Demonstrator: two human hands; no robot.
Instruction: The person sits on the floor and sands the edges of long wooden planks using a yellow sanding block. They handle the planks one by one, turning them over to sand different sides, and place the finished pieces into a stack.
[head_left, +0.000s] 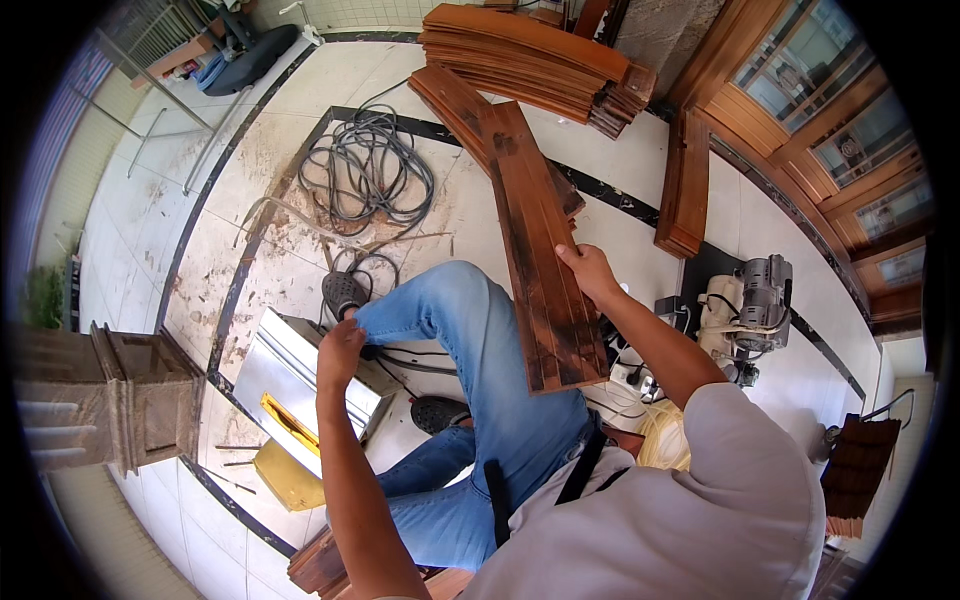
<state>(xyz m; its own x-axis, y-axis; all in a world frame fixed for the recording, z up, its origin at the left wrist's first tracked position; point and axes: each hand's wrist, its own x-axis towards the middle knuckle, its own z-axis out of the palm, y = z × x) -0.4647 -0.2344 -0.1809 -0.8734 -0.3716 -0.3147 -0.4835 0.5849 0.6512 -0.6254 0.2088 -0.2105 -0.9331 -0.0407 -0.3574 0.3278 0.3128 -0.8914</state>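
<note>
My right hand (589, 271) grips the edge of a long wooden board (544, 262), thumb on its upper face. The board is reddish brown with dark stains and grooves along its length. Its near end lies over my thigh, and its far end overlaps a stack of boards (454, 101) on the floor. My left hand (341, 352) is by the cuff of my jeans, above a bench machine (300, 367) with a shiny metal top and a yellow slotted insert (289, 424). The left fingers are curled and partly hidden, so whether they hold anything is unclear.
A large board stack (525, 60) lies at the back, a smaller one (686, 184) to the right. Tangled cable (367, 172) covers dusty floor tiles ahead. An air compressor (750, 300) and coiled clear hose (664, 435) are on my right. A stone pillar (112, 397) stands left.
</note>
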